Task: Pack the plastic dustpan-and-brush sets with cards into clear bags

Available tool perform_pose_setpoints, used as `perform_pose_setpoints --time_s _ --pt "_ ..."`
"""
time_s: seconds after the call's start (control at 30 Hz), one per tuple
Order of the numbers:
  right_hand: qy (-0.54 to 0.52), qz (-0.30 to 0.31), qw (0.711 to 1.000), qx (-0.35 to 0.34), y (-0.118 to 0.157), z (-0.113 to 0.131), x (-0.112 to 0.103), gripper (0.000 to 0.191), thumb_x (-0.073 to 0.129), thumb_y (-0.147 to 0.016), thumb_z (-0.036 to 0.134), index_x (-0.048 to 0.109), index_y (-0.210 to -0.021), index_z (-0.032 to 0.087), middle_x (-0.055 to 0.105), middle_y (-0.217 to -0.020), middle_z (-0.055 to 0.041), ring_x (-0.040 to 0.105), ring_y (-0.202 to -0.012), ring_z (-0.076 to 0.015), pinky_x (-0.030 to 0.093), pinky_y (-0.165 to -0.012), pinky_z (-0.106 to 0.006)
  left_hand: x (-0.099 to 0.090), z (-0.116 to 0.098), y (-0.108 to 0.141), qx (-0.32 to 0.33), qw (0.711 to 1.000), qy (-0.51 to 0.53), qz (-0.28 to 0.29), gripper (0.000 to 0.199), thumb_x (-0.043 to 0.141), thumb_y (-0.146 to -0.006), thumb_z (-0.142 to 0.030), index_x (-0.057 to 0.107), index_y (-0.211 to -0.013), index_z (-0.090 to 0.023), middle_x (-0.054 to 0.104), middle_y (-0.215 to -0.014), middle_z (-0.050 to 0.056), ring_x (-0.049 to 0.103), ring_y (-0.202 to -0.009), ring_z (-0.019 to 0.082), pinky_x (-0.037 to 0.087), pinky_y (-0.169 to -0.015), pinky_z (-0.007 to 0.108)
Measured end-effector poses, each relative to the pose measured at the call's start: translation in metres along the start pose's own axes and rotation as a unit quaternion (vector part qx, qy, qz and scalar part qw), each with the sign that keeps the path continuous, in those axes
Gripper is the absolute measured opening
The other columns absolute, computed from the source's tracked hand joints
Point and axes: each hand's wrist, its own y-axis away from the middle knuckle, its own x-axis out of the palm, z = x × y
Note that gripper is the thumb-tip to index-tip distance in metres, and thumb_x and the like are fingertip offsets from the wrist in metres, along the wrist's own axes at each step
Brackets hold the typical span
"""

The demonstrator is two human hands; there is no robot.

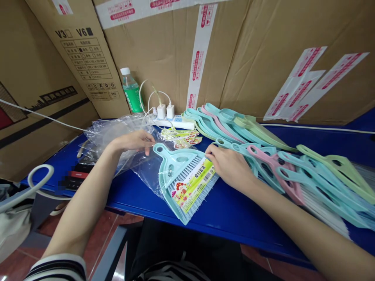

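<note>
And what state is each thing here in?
Blue dustpan: brush nested in it
Label: lying across the bristles
Other labels: loosely overlapping
Clear bags: crumpled, spread out
Bottle: standing, capped
Chargers: plugged into the power strip, cables attached

Stretched the bare left forearm (89, 199) forward from the lower left, with the left hand (133, 141) knuckles-up and its fingers (146, 136) loosely bent toward the right. Angled the bare right forearm (295, 214) in from the lower right, with the right hand (227, 162) curled and its wrist (253, 185) nearly straight.
</note>
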Motion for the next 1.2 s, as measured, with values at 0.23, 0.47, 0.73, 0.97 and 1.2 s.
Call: perform_pose_setpoints --time_s 0.23,0.47,0.73,0.97,1.2 --pt "-0.035 -0.010 0.999 -0.030 0.000 -0.006 0.004 0.023 0.040 -0.094 0.019 0.062 -0.088 0.021 0.071 -0.078 -0.0053 0.064 -0.070 -0.0213 0.030 -0.056 -0.028 0.001 -0.005 0.000 0.006 0.999 -0.025 -0.032 0.026 0.058 -0.076 -0.038 0.069 -0.082 -0.016 0.068 -0.071 0.002 0.057 -0.067 0.013 0.041 -0.063 0.023" --pt "-0.061 -0.014 0.997 -0.053 0.003 -0.008 0.004 0.028 0.038 -0.096 0.023 0.066 -0.094 0.023 0.068 -0.087 -0.0048 0.064 -0.078 -0.0211 0.035 -0.058 -0.028 0.006 -0.008 -0.004 0.002 0.992 -0.090 -0.085 0.018 0.057 -0.076 -0.028 0.070 -0.073 -0.015 0.069 -0.070 0.001 0.056 -0.065 0.012 0.041 -0.065 0.023" --pt "-0.120 -0.024 0.981 -0.149 -0.002 -0.017 0.009 0.039 0.029 -0.098 0.021 0.066 -0.085 0.020 0.070 -0.093 -0.0085 0.062 -0.090 -0.0240 0.045 -0.084 -0.038 0.008 -0.010 -0.005 -0.008 0.986 -0.131 -0.108 0.018 0.053 -0.077 -0.024 0.067 -0.070 -0.016 0.066 -0.067 0.000 0.055 -0.063 0.012 0.040 -0.065 0.024" --pt "-0.182 0.009 0.969 -0.168 -0.004 -0.019 0.005 0.040 0.032 -0.090 0.010 0.071 -0.091 0.021 0.073 -0.094 -0.0084 0.064 -0.093 -0.0238 0.047 -0.085 -0.038 0.010 -0.015 -0.004 -0.036 0.984 -0.130 -0.113 0.018 0.048 -0.078 -0.025 0.058 -0.066 -0.017 0.057 -0.054 -0.003 0.052 -0.055 0.013 0.039 -0.060 0.024" --pt "-0.212 0.016 0.971 -0.113 -0.004 -0.017 0.005 0.041 0.033 -0.091 0.011 0.072 -0.094 0.022 0.074 -0.096 -0.0058 0.066 -0.091 -0.0217 0.048 -0.080 -0.034 0.013 -0.016 -0.002 -0.059 0.988 -0.099 -0.100 0.013 0.042 -0.079 -0.019 0.054 -0.072 -0.019 0.054 -0.045 -0.004 0.054 -0.045 0.012 0.040 -0.054 0.023"
